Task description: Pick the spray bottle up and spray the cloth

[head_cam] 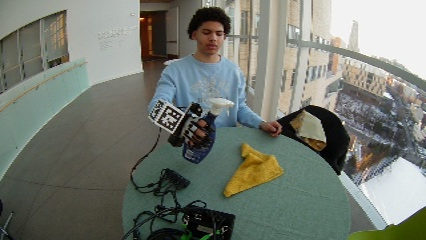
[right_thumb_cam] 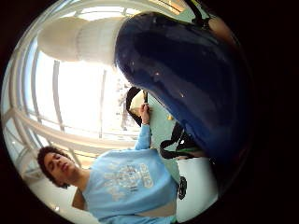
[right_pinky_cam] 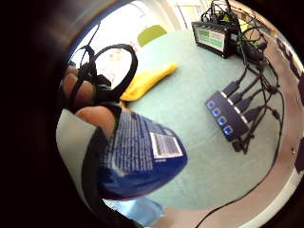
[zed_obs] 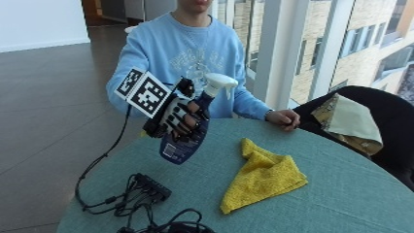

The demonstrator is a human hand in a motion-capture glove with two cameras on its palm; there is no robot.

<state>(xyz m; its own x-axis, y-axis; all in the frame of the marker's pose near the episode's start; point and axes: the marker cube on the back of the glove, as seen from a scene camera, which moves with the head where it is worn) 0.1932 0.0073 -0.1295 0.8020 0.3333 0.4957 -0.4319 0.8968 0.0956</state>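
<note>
— Windows behind, round green counter (zed_obs: 336, 194) in front. Where is the spray bottle (zed_obs: 189, 131)?

— Left of centre, lifted clear of the counter, the gloved right hand (zed_obs: 178, 116) curled round its body, white nozzle facing the yellow cloth (zed_obs: 264, 175) at lower centre.

— Trigger covered?

— Probably not; hard to tell. Swing the nozzle over the cloth, tip it down, then squeeze.

The desk (zed_obs: 336, 194) is viewed closely from across it, facing the person; a wider view is taken from farther back. The spray bottle (right_pinky_cam: 137, 156) is seen close by both palm views
</note>
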